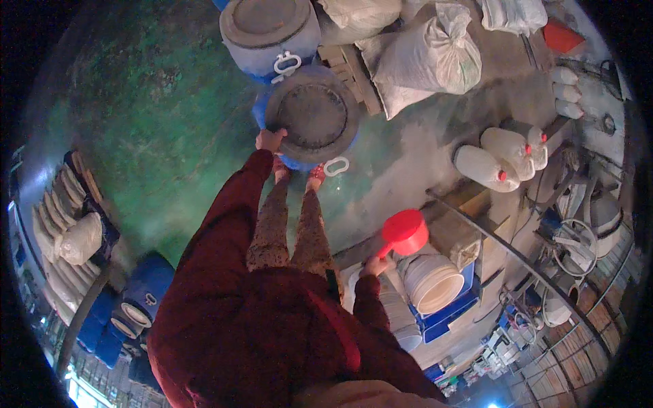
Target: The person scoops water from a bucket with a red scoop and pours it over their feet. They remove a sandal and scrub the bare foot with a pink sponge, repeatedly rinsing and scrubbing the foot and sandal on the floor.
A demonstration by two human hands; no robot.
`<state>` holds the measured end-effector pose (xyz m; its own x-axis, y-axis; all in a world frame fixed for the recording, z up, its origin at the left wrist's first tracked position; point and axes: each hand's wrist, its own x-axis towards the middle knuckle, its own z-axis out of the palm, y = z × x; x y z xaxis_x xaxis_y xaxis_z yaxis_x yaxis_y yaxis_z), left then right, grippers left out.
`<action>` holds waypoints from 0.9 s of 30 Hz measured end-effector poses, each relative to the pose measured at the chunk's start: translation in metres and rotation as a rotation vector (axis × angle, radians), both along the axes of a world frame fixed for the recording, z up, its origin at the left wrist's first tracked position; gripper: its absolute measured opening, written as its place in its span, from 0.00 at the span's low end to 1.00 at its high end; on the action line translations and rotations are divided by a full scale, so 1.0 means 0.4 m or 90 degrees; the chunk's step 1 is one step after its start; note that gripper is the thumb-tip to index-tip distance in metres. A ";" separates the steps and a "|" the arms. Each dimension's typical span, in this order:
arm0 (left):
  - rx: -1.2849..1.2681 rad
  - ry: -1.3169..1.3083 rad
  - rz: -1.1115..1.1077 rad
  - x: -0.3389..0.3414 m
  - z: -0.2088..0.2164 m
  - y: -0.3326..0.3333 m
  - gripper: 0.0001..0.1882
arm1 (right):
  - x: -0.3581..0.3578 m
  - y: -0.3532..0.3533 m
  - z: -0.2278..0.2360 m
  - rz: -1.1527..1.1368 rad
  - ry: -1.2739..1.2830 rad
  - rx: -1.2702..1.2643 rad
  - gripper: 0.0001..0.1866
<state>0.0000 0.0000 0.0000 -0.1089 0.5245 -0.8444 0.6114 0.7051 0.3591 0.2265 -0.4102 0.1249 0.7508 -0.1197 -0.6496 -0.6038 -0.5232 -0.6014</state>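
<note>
My left hand grips the near left edge of a blue drum with its fingers bent over the rim. The round grey-brown top of this drum looks dusty, and whether it is a lid or the contents I cannot tell. My right hand is closed round the handle of a red plastic dipper, held out to the right above stacked pale buckets. The inside of the dipper does not show. A white handle juts from the drum's near side, next to my feet.
Another blue drum stands just beyond. White woven sacks lie at the far right, near a wooden pallet. Clear jugs with red caps and a metal rail are on the right; stacked sacks and blue drums are on the left.
</note>
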 end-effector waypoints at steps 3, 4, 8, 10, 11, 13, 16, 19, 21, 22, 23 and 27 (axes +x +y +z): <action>-0.041 -0.213 0.220 0.119 -0.052 -0.032 0.27 | 0.192 -0.021 -0.067 0.258 -0.255 -0.003 0.14; -0.073 -0.276 0.278 0.163 -0.008 -0.038 0.27 | 0.252 0.007 -0.082 0.302 -0.206 0.007 0.15; -0.059 -0.541 0.536 -0.047 -0.025 -0.233 0.26 | 0.224 0.427 0.113 0.485 -0.041 0.145 0.19; -0.040 -0.586 0.616 -0.047 0.124 -0.311 0.25 | 0.239 0.533 0.096 0.635 -0.019 0.094 0.23; -0.041 -0.608 0.712 -0.087 0.132 -0.341 0.26 | 0.227 0.595 0.079 0.706 -0.030 0.087 0.24; -0.044 -0.651 0.908 -0.174 0.109 -0.398 0.28 | 0.191 0.722 0.077 0.798 0.017 0.032 0.27; 0.053 -0.666 1.096 -0.233 0.092 -0.456 0.33 | 0.182 0.823 -0.100 0.860 -0.042 0.015 0.26; 0.122 -0.631 1.194 -0.290 0.054 -0.508 0.35 | 0.165 0.917 -0.252 0.865 0.069 -0.078 0.24; 0.182 -0.624 1.128 -0.307 0.034 -0.558 0.35 | 0.139 0.947 -0.345 0.725 0.175 -0.075 0.18; 0.217 -0.693 1.153 -0.311 0.018 -0.583 0.35 | 0.144 0.960 -0.408 0.722 0.170 -0.114 0.14; 0.254 -0.762 1.175 -0.317 -0.001 -0.604 0.35 | 0.147 0.975 -0.471 0.719 0.165 -0.152 0.10; 0.183 -0.734 1.297 -0.320 -0.020 -0.640 0.30 | 0.186 0.997 -0.705 0.772 0.089 -0.198 0.09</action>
<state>-0.1281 -0.2559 -0.0080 -0.1596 0.4697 -0.8683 -0.9785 -0.1920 0.0760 0.3008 -0.0115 -0.1572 0.4122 0.4352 -0.8005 0.3147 -0.8925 -0.3232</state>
